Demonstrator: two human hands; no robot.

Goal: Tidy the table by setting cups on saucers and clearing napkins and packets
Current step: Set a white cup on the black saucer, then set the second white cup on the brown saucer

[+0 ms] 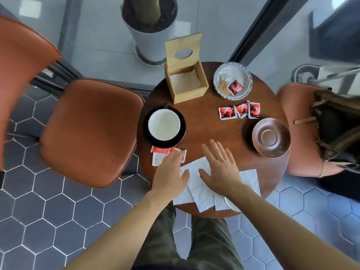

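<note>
A white cup [164,124] stands on a black saucer [149,137] at the table's left. A brown saucer [271,137] lies bare at the right. White napkins [200,189] are spread at the near edge. My left hand [171,175] and my right hand [220,168] hover flat over them, fingers straight, holding nothing. Red packets [239,111] lie in a row at the right; more red packets [165,151] sit under my left fingertips. A pale dish [232,80] at the back holds packets.
An open wooden napkin box [184,78] stands at the back of the round wooden table [210,125]. Orange chairs [91,131] flank the table; the right one carries a dark bag [337,125]. A potted plant [150,28] is behind. A light rim [230,204] shows under my right wrist.
</note>
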